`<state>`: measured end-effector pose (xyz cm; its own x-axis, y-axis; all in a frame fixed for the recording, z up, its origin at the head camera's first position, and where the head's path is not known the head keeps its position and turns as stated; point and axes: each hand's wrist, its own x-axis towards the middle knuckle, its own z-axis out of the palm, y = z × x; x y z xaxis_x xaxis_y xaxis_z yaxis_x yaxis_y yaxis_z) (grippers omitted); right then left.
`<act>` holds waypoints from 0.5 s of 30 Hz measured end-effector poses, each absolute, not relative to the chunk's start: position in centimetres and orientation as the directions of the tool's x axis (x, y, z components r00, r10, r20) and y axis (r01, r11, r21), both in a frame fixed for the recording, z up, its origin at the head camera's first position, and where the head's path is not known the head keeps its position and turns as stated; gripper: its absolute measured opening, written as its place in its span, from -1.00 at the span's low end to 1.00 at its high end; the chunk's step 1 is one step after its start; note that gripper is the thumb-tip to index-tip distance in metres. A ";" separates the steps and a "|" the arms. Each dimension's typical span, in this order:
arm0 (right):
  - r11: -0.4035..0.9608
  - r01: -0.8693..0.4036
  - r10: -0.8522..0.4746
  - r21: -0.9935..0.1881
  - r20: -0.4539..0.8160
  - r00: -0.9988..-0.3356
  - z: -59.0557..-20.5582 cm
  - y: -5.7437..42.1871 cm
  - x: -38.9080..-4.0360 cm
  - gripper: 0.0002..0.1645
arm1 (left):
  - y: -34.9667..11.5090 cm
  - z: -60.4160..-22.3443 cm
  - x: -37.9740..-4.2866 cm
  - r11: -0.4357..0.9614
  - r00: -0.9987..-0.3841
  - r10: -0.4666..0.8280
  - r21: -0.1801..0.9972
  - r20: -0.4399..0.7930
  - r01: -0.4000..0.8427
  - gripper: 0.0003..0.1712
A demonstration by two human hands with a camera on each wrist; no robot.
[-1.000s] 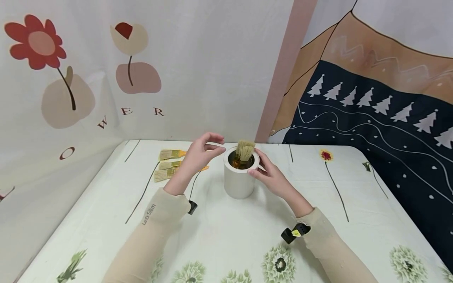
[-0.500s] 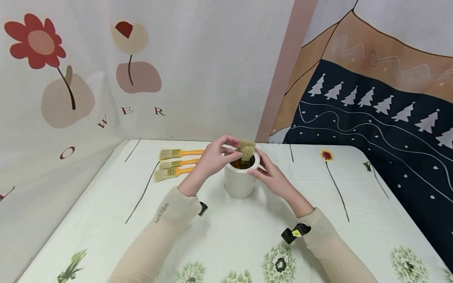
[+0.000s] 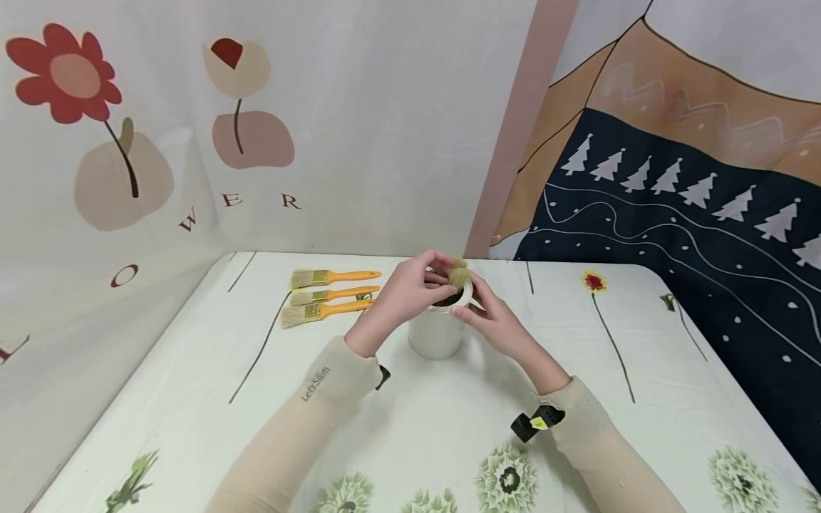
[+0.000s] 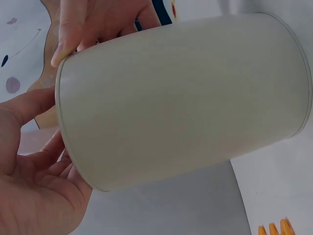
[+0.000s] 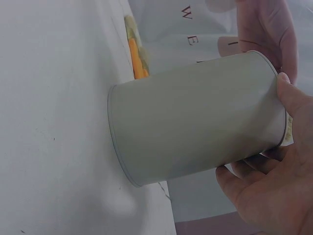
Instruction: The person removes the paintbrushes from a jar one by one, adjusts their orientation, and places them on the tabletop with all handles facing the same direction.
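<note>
At the rim of the white cylindrical container, upright on the white flower-printed worktop, the wall is held by the curled grip of the right hand. Above its mouth, pale bristle heads are partly covered by the left hand; whether they are pinched by its grip cannot be told. If one of them were pulled slantwise, its neighbours might be dragged along, or the container tipped, should the right grip be loosened. Left of the container, three orange-handled flat brushes could be swept by the beige sleeve.
</note>
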<state>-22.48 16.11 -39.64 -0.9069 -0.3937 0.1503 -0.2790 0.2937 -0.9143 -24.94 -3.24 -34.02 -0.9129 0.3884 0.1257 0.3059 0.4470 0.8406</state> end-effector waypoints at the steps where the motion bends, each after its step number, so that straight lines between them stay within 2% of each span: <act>1: 0.292 -0.280 -0.396 -0.914 0.151 -0.906 -39.6 16.1 -22.5 -0.14 | -3.1 -34.1 -24.9 0.462 -0.912 0.389 0.829 0.130 0.315 -0.54; 15: 0.279 -0.304 -0.410 -0.911 0.173 -0.896 -39.9 16.3 -22.5 -0.15 | -1.4 -34.2 -24.5 0.652 -0.911 0.379 0.653 0.161 0.386 -0.55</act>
<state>-22.47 16.32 -39.85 -0.8955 -0.4099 0.1732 -0.3039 0.2792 -0.9109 -24.48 -1.42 -34.22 -0.9112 0.3795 0.1605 0.3864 0.6517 0.6527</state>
